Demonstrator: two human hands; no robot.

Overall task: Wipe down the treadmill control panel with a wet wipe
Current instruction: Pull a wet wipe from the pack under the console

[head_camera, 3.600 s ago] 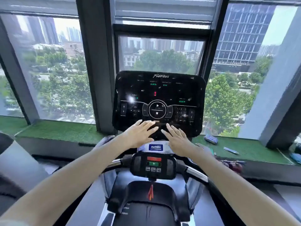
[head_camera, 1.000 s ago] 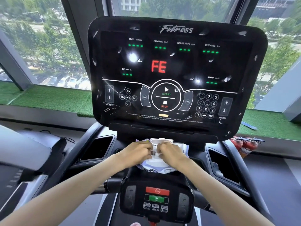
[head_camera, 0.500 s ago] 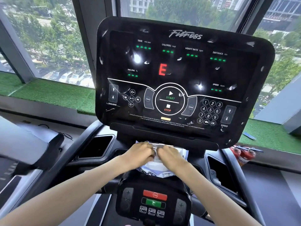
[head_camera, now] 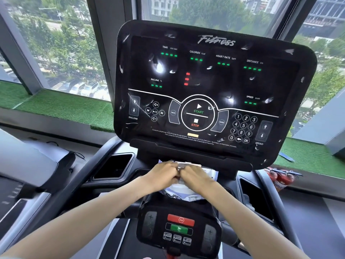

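The step in hand appears to be getting a wipe out. No loose wipe shows, and neither hand is on the control panel point(head_camera: 214, 90), whose glossy black face carries bright marks and glare spots.

The wet-wipe pack point(head_camera: 211, 173) lies on the ledge at 6 o'clock of the panel, with the small handlebar console point(head_camera: 180, 227) further toward 6 o'clock. Both hands rest on top of the pack. The left hand point(head_camera: 163, 173) is at 9 o'clock of the pack's white lid point(head_camera: 184, 164) and the right hand point(head_camera: 197, 178) at 3 o'clock. Their fingers are curled inward and meet at the lid, gripping the pack there. Knuckles cover the opening, so I cannot tell whether the lid is lifted.

The next move likely calls for 1 hand to pin the pack down while the other pinches 1 sheet and draws it free. The sheet then goes up toward 12 o'clock onto the panel. The display is lit, so light pressure near START and STOP seems wise.
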